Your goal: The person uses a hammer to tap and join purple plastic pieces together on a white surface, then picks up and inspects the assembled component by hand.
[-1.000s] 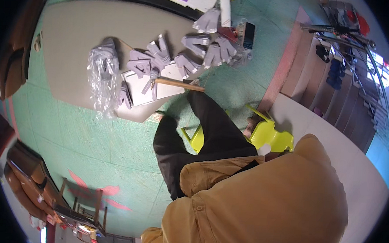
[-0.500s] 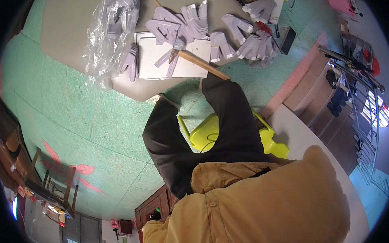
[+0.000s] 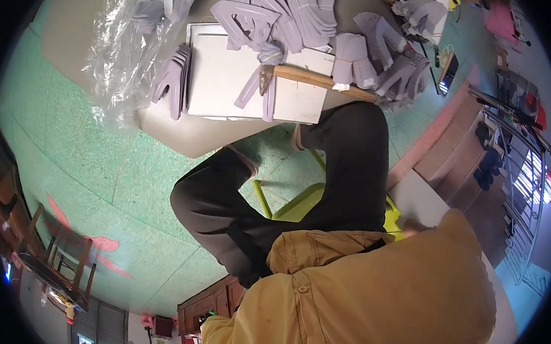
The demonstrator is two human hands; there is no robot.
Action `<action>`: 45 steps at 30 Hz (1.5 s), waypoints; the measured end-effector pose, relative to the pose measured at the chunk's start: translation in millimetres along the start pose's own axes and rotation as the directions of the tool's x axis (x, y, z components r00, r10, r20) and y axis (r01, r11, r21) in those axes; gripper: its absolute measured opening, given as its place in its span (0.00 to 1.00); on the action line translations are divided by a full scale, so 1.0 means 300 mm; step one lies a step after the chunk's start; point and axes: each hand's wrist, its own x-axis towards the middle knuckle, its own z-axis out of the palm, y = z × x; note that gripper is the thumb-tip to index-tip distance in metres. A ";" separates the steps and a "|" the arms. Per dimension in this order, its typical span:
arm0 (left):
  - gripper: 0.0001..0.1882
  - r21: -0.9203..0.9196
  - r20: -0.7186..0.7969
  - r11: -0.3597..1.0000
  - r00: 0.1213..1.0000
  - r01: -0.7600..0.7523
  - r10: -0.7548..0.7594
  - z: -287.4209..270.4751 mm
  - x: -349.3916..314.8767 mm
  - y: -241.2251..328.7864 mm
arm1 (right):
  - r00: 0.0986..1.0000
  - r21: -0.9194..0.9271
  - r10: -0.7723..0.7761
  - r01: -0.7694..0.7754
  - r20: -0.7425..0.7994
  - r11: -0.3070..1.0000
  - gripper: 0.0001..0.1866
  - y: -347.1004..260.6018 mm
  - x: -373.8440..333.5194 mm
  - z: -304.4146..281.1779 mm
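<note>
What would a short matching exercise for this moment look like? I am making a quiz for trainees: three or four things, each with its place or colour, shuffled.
Things:
1. hammer
2. clear plastic bag
3. stool
4. white board

Places or colours:
A. yellow-green, under the seated person's legs
B. crumpled at the left end of the low table
C. lying across the white board, wooden handle to the right
D. flat on the low table, with purple cut pieces on it

Pairs: 1-C, 2-B, 3-A, 4-D
</note>
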 end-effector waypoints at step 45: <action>0.04 0.011 -0.973 0.611 0.133 -0.791 0.189 -0.141 0.209 0.537 | -0.552 -0.630 -0.330 0.749 -0.766 0.208 0.07 -0.869 -0.294 -0.933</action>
